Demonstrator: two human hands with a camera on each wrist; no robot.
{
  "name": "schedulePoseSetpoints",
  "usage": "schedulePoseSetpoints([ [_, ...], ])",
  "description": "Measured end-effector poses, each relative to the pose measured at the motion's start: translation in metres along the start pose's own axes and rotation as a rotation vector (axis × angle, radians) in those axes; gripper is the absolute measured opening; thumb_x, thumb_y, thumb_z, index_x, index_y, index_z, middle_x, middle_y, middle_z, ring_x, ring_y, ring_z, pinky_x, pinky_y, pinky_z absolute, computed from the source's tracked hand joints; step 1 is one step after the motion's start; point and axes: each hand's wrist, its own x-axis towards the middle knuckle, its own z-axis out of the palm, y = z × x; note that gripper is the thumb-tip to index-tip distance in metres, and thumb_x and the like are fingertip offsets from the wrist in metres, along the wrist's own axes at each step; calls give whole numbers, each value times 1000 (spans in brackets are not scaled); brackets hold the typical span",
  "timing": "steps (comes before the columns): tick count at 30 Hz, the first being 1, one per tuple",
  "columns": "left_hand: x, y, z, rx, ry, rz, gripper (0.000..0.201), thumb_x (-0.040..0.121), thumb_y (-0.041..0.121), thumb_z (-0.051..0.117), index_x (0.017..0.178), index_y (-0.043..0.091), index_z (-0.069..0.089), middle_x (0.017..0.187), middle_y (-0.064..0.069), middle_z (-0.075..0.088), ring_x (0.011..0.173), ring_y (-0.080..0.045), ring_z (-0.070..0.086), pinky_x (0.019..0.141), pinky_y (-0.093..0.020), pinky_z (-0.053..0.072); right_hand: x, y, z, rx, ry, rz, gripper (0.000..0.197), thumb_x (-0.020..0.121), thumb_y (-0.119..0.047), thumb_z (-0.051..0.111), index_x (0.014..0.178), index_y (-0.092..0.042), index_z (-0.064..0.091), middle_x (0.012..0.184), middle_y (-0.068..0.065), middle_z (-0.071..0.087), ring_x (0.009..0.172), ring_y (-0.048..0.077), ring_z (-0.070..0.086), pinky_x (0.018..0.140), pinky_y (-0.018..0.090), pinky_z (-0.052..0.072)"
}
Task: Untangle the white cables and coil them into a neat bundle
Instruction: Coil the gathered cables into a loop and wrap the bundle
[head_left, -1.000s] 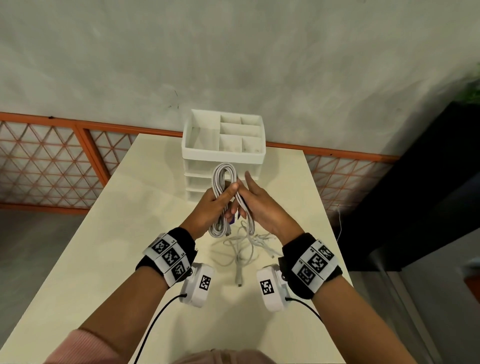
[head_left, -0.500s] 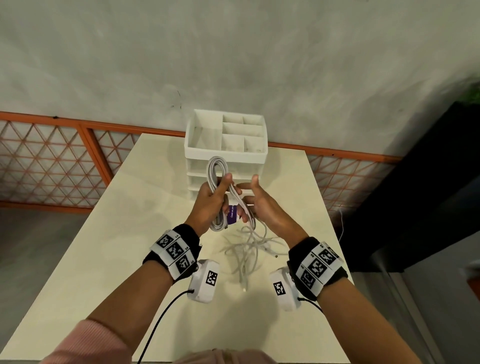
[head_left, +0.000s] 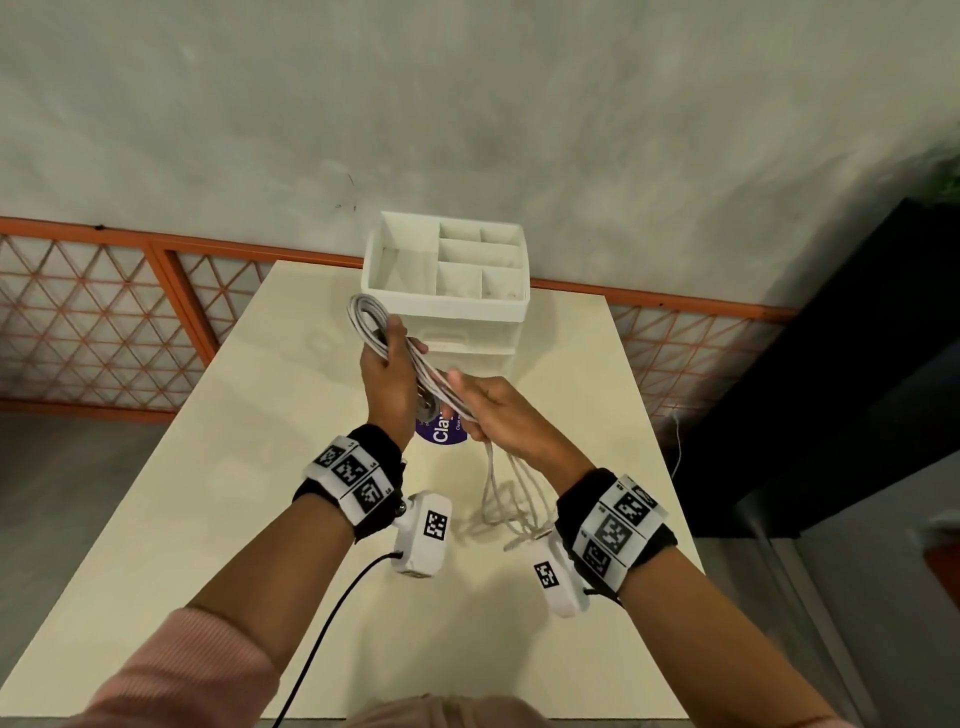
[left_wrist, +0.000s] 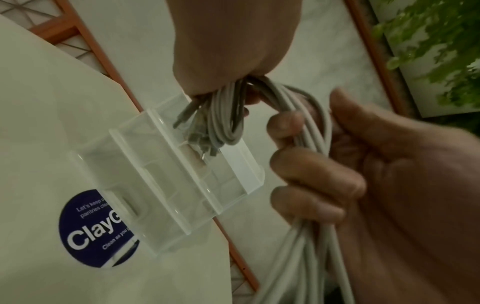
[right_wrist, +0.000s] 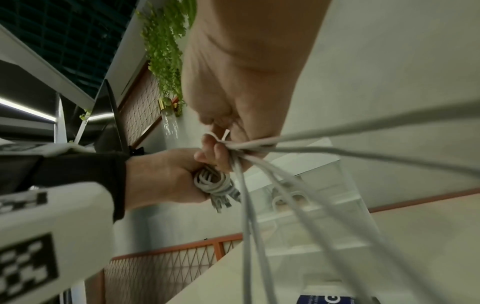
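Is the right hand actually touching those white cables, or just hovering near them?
Touching. The left wrist view shows the right hand with fingers curled around the white cables; the head view shows strands trailing below it.

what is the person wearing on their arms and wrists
Each wrist carries a black band wrapped with a white strip of square black-and-white markers: left wrist band, right wrist band. A small white camera box with its own marker hangs under each: left, right. A black cable runs from the left box. A pink sleeve covers the left upper forearm.
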Motion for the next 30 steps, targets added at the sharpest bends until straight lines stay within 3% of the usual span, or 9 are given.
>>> schedulePoseSetpoints([
  [2, -1, 6, 2, -69, -25, -52, 41, 98, 38, 44, 65, 14, 52, 52, 4, 52, 47, -14, 50, 53, -28, 42, -1, 2, 0, 27, -23, 40, 55, 101, -44, 31, 85, -2, 63, 50, -7, 46, 48, 9, 38, 58, 24, 34],
  [4, -2, 10, 4, -156, -15, -89, 39, 99, 33, 44, 65, 16, 49, 46, 10, 51, 42, -8, 48, 50, -25, 42, -3, 3, 1, 67, -72, 1, 41, 102, -35, 36, 114, -9, 65, 63, -3, 51, 51, 9, 38, 57, 24, 35],
  [6, -3, 12, 8, -237, 3, -128, 36, 100, 31, 43, 67, 16, 48, 46, 11, 50, 40, -6, 46, 47, -23, 43, -4, 6, 3, 84, -125, -60, 38, 101, -25, 41, 138, -27, 45, 69, 0, 50, 52, 9, 38, 54, 22, 35],
  [14, -4, 6, 6, -337, 35, -265, 30, 96, 34, 49, 72, 16, 47, 43, 9, 39, 37, -7, 36, 45, -22, 43, -8, 24, 8, -260, -334, 16, 47, 103, -37, 29, 144, -52, 14, 65, -1, 50, 51, 5, 36, 59, 15, 38],
  [18, 2, 7, -2, -403, 47, -340, 30, 95, 33, 51, 70, 17, 45, 40, 9, 35, 35, -7, 32, 44, -22, 40, -8, 21, -10, -99, -410, -7, 49, 102, -22, 40, 146, -37, 25, 69, 2, 52, 55, 9, 39, 55, 14, 39],
  [22, 13, 15, -14, -491, 48, -371, 33, 94, 33, 51, 66, 18, 45, 39, 9, 32, 33, -6, 30, 42, -18, 37, -10, 32, -32, 84, -295, 65, 43, 91, -15, 60, 132, -26, 55, 66, 3, 54, 52, 9, 39, 50, 15, 37],
  [26, 10, 18, -15, -357, -55, -322, 34, 94, 34, 54, 65, 18, 46, 39, 9, 31, 33, -6, 28, 40, -19, 34, -7, 34, -46, 30, -211, 84, 33, 90, -18, 62, 123, -19, 64, 57, -6, 48, 51, 7, 31, 48, 14, 27],
  [28, 6, 18, -12, -274, -117, -291, 34, 93, 32, 55, 64, 18, 47, 39, 8, 30, 33, -7, 27, 40, -19, 33, -3, 23, -51, -50, -188, 53, 30, 90, -18, 63, 119, -15, 67, 58, -14, 58, 53, 2, 37, 52, 10, 30],
  [30, 3, 19, -9, -219, -166, -265, 33, 93, 32, 55, 65, 18, 48, 40, 8, 30, 34, -7, 26, 42, -20, 33, 1, 11, -54, -81, -202, 29, 30, 88, -14, 65, 117, -8, 68, 77, -15, 72, 59, -3, 48, 62, 7, 38],
])
